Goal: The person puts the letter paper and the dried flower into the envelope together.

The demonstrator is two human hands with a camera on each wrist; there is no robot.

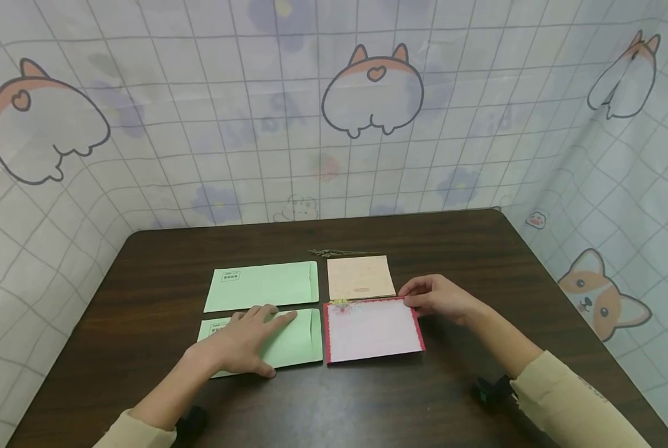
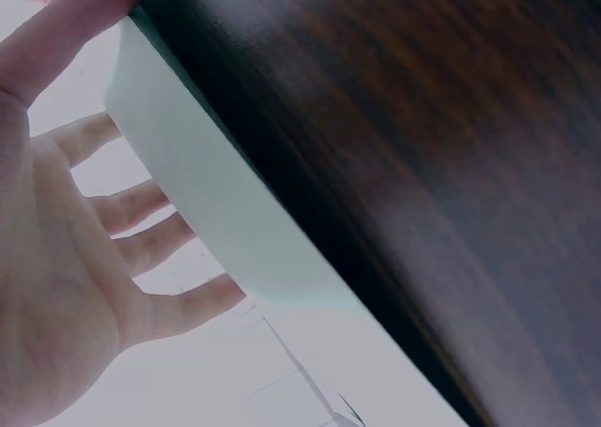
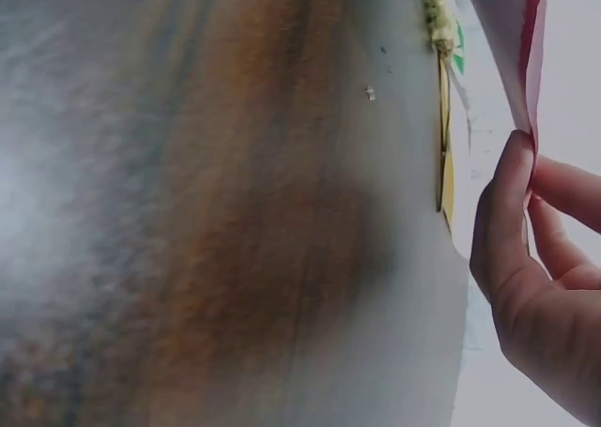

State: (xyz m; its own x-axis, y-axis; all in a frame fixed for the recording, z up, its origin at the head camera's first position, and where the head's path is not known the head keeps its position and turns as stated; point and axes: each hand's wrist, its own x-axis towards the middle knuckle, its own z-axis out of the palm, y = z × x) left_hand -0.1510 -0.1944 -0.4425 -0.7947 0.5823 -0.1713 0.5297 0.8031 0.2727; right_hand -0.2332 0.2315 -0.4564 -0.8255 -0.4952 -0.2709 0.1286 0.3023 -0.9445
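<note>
Over the lower green envelope [image 1: 294,345] my left hand [image 1: 235,342] is spread, fingers resting on its face and thumb at the near edge. The left wrist view shows straight, parted fingers [image 2: 141,249] beyond the pale envelope [image 2: 216,192]. My right hand [image 1: 437,298] pinches the far right corner of a white card [image 1: 375,333] with a red border and a small flower print. In the right wrist view, thumb and fingers hold that card [image 3: 528,52] at its edge, and it stands off the table there. A tan square of paper [image 1: 360,277] lies just behind it.
A second green envelope [image 1: 263,288] with a printed stamp box lies behind the first. Near the back, a dried sprig [image 1: 334,253] sits beyond the tan paper. Everything is on a dark wooden table [image 1: 378,404], with a patterned curtain [image 1: 289,143] around its back and sides.
</note>
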